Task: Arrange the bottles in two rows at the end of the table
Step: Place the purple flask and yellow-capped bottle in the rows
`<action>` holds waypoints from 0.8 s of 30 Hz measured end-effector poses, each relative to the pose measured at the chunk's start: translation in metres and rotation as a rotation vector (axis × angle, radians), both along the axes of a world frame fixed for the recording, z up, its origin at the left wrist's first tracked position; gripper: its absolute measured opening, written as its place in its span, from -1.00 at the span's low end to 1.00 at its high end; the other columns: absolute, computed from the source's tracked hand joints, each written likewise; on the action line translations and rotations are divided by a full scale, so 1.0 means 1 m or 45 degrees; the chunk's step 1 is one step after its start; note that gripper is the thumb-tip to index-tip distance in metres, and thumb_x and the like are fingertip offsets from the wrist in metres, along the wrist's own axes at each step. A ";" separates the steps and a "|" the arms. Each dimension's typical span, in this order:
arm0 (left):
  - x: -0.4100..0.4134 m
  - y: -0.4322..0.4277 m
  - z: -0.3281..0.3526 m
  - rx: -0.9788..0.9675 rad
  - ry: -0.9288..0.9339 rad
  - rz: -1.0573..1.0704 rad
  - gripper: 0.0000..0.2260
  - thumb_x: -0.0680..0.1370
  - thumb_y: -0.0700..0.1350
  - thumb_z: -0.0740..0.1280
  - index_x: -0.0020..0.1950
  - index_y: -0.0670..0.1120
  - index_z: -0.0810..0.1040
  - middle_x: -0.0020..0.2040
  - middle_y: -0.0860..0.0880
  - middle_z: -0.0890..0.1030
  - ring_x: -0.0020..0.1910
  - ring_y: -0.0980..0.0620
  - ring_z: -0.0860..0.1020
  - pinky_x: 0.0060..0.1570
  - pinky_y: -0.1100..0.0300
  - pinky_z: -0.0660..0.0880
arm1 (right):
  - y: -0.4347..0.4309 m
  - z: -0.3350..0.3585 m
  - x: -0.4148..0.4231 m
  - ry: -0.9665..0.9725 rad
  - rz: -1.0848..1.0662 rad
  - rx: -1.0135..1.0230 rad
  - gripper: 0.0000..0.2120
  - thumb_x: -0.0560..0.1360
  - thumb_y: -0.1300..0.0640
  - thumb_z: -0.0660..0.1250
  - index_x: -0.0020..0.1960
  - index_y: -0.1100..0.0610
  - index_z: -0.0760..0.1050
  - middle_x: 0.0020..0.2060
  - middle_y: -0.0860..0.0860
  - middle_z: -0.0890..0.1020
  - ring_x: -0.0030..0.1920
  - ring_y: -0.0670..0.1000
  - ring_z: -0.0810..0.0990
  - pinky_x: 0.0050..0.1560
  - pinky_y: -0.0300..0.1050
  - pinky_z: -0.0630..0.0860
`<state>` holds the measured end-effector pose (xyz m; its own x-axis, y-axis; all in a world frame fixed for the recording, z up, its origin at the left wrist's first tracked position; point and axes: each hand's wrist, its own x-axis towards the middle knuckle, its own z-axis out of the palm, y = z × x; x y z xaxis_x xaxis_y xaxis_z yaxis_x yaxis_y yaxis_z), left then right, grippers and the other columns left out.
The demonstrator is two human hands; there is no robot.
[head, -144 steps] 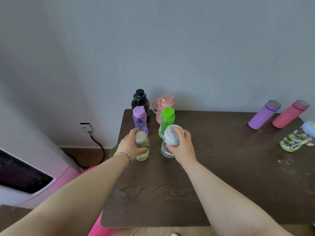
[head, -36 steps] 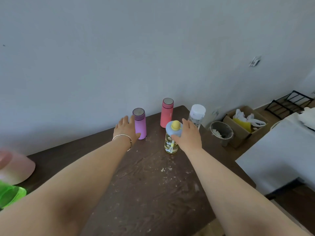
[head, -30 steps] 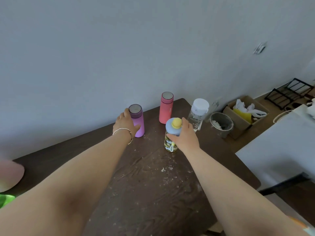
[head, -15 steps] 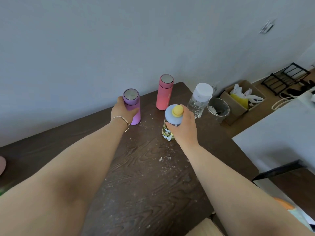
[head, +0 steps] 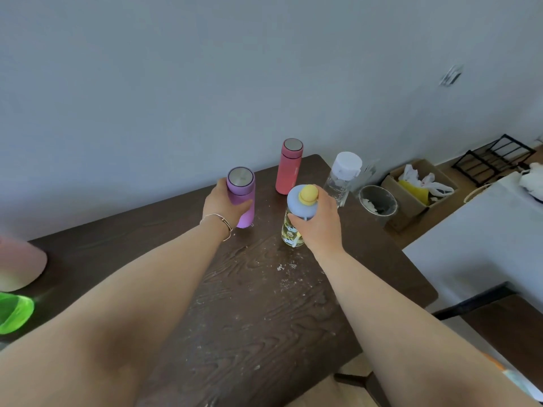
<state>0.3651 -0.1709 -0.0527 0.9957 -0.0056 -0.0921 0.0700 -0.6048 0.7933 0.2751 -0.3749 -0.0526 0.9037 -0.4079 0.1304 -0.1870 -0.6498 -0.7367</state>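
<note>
My left hand (head: pixel 224 205) is wrapped around the purple flask (head: pixel 242 188), which is raised slightly off the dark wooden table (head: pixel 258 304) and tilted. My right hand (head: pixel 318 223) grips the blue lid of a clear patterned bottle with a yellow knob (head: pixel 295 230), upright at the table's right part. Behind them a pink flask (head: pixel 289 167) stands upright near the wall. A clear bottle with a white cap (head: pixel 342 176) stands at the table's right edge. At the far left edge, parts of a pink bottle (head: pixel 20 268) and a green bottle (head: pixel 14 315) show.
Beyond the table's right edge on the floor are a grey bin (head: pixel 379 202), a cardboard box with bags (head: pixel 417 183) and a black wire rack (head: pixel 493 157). A white surface (head: pixel 484 239) lies at the right. The grey wall runs along the table's far side.
My hands left the clear bottles at the left end and the view swung right. My left hand closed around the purple flask and lifted it; my right hand settled on the yellow-knob bottle's lid.
</note>
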 end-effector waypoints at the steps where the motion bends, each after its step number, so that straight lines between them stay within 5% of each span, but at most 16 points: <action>1: -0.009 0.003 0.002 0.001 0.002 0.004 -0.53 0.38 -0.01 0.50 0.19 -0.04 0.40 0.11 -0.05 0.59 0.05 -0.11 0.55 -0.03 0.10 0.45 | 0.003 0.003 -0.006 -0.009 0.006 0.002 -0.21 0.35 0.02 0.59 0.45 -0.02 0.25 0.30 0.02 0.41 0.24 -0.01 0.45 0.14 -0.18 0.45; 24: -0.269 0.197 0.043 0.012 -0.030 0.449 -0.53 0.37 0.00 0.49 0.20 -0.03 0.40 0.07 -0.02 0.58 0.02 -0.08 0.54 -0.09 0.12 0.44 | 0.177 0.052 -0.168 -0.041 0.357 0.185 -0.33 0.33 0.09 0.54 0.37 -0.05 0.35 0.23 -0.01 0.42 0.03 -0.07 0.42 -0.01 -0.16 0.35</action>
<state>0.0964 0.0265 -0.0096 0.9380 0.3399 -0.0673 0.2576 -0.5541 0.7916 0.1070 -0.1980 -0.0009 0.9799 -0.1599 0.1196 0.0096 -0.5604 -0.8282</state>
